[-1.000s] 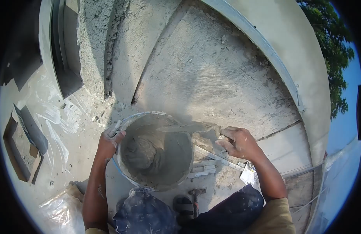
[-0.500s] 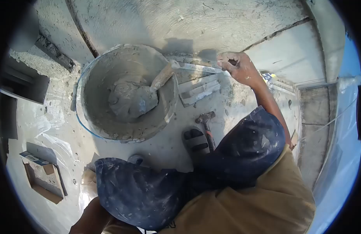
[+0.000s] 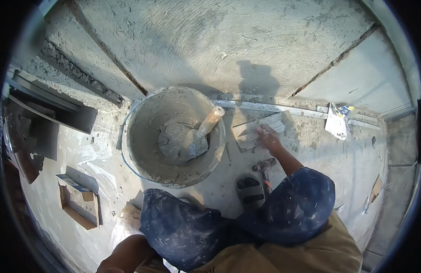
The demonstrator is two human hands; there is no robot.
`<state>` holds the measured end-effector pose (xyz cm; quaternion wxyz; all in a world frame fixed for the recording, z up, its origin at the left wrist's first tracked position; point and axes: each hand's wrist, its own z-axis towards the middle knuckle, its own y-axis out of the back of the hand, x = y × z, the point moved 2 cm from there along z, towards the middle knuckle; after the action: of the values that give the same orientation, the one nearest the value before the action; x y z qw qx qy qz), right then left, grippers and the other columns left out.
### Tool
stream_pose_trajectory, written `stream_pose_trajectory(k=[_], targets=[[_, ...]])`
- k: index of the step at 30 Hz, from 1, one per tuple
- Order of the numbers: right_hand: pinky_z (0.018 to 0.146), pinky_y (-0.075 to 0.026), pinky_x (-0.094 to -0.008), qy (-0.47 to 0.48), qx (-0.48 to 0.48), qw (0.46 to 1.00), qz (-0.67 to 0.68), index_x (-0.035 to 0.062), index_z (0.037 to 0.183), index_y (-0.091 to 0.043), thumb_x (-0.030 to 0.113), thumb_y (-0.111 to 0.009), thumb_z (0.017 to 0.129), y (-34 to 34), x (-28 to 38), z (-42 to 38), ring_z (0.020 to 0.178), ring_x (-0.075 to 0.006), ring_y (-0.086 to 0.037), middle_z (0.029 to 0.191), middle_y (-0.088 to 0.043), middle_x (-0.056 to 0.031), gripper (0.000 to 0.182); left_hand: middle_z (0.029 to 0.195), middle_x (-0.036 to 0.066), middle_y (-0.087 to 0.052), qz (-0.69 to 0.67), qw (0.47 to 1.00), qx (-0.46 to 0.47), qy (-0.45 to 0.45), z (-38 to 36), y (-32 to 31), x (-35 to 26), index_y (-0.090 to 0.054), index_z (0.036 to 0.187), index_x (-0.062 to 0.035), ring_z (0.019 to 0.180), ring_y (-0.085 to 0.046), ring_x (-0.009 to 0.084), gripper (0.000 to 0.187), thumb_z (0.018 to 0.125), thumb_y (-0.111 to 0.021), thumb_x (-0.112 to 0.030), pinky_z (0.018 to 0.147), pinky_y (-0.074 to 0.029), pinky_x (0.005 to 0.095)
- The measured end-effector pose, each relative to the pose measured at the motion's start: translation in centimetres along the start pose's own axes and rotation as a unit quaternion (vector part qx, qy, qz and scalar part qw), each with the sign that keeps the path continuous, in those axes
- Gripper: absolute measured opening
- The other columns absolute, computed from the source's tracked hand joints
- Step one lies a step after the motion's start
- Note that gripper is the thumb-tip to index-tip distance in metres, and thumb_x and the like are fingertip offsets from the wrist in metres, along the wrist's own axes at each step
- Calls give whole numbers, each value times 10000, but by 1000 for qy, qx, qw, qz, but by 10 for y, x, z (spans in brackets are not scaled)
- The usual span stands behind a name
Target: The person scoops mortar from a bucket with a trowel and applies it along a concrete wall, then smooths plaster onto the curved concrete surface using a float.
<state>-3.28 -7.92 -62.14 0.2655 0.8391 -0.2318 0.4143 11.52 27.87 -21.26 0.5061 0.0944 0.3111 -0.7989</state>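
As we look straight down on this sunlit floor, the bucket takes up the centre left of the frame, round, its wall caked in grey. Right of it, at the middle of the frame, lies the board, flat and pale with a raised ridge, and there's the right hand, fingertips at that ridge! Whether the fingers close on it, we cannot tell; the left hand is out of our sight.

Around them it's crowded: a hammer just below the board, a strapped sandal beside it, and dark, paint-flecked knees filling the bottom of the frame. Above the board a long, straight, pale strip runs along the wall's foot, a crumpled white packet across it at right. Over at lower left, we've got an open cardboard box.

Now the textures: inside the bucket, thick, lumpy mortar, a trowel standing in it, its rounded handle leaning toward the upper right. And above, the wall, rough and swirled, split by dark grooves.
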Motion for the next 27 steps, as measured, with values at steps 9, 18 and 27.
stream_pose_trajectory(k=[9,18,27], targets=[[616,-504,-248,179,-189,943,206,43,1276,-540,-13,-593,890,66,-1,-81,747,-150,-617,947,-636,-73,394,843,25,-614,563,569,-550,238,-122,132,-32,-643,1156,10,724,-560,108,495,949,-651,-440,690,-449,247],[597,-464,-241,198,-138,967,79,22,1231,-537,50,-633,891,108,78,-139,702,-124,-576,917,-640,-64,354,1164,251,-639,733,360,-486,311,-184,214,3,-545,1340,-9,1036,-635,379,556,912,-697,-331,949,-486,411],[515,-398,-237,251,-20,967,-38,0,1067,-550,157,-717,886,66,192,-180,584,-92,-511,788,-633,-38,292,1082,156,-696,524,542,-570,327,-235,229,2,-549,1316,44,972,-655,193,526,894,-736,-209,873,-503,324]])
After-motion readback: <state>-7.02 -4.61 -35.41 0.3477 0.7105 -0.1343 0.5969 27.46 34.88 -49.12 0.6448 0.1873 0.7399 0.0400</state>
